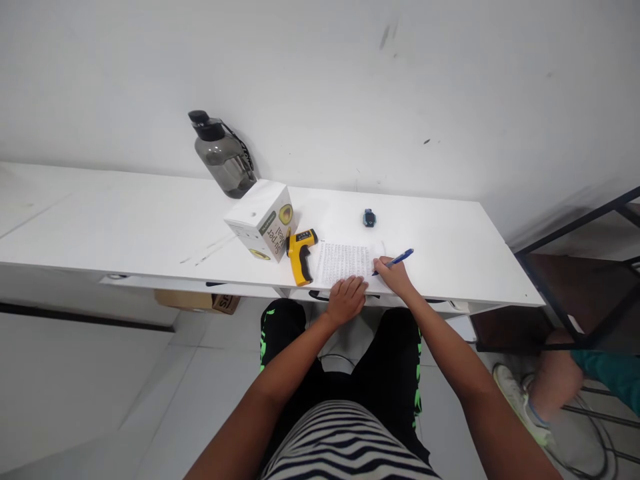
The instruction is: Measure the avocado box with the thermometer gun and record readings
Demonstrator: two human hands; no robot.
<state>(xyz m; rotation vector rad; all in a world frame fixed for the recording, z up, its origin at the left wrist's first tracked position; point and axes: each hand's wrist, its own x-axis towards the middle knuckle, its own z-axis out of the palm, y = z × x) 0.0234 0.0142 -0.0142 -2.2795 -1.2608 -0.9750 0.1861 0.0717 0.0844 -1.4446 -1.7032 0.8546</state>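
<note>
A blue pen (pixel 400 257) is gripped in my right hand (pixel 393 274), its tip down at the right side of a sheet of paper (pixel 343 260) covered in rows of handwriting. My left hand (pixel 347 298) lies flat over the paper's lower edge, fingers stretched out at the front of the white desk (pixel 440 240). Just left of the paper lies a yellow and black infrared thermometer (pixel 301 257), close against a white box (pixel 263 220) with avocado pictures. Beyond the paper sits a small dark watch (pixel 369 218) with a light blue strap.
A grey water bottle (pixel 225 159) stands behind the box, near the wall. Below the desk is a cardboard box (pixel 193 300). At the right are a black metal frame (pixel 560 313) and another person's leg (pixel 553 380) with a light shoe.
</note>
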